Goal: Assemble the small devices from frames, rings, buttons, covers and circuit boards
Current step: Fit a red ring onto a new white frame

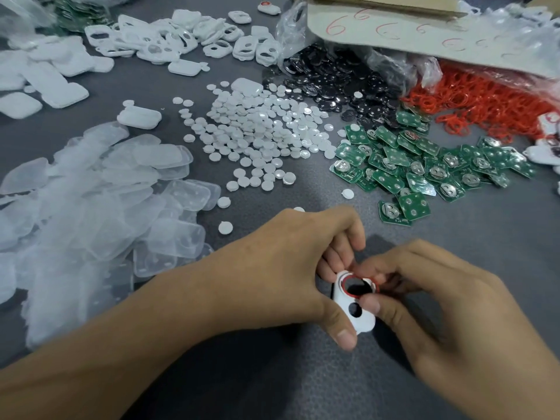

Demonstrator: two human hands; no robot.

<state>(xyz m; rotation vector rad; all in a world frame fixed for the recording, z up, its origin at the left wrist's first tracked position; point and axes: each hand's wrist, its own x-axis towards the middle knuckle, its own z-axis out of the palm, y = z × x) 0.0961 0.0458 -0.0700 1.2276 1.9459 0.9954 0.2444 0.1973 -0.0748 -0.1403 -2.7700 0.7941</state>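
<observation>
left hand (291,262): pinching the white frame (341,296), thumb down along its near edge, the other fingers curled behind the far side
right hand (439,298): fingertips bunched on the red ring (344,287), thumb tip pressed on the frame's right edge just beside it
frame: up off the grey table (272,380), between the 2 hands, low and centre in the view. It has 2 round holes, the bigger one further from the camera
red ring: sitting round the bigger hole. Can't tell if it's fully seated, the fingers cover the far side
buttons (257,137): big loose scatter of small white discs mid-table, a few strays near the left hand
circuit boards (424,168): green pile right of the buttons, lots with a round metal piece marked with what looks like a "B"
ring pile (485,101): tangle of red rings spilling out of a clear bag, back right
dark discs (333,83): shiny black and silver, heaped between the buttons and the ring pile
clear covers (106,201): translucent heap on the left
frame pile (181,34): more white frames at the back
cardboard (394,28): flap over the bags with "6" handwritten in red again and again. Only writing I can actually read
</observation>
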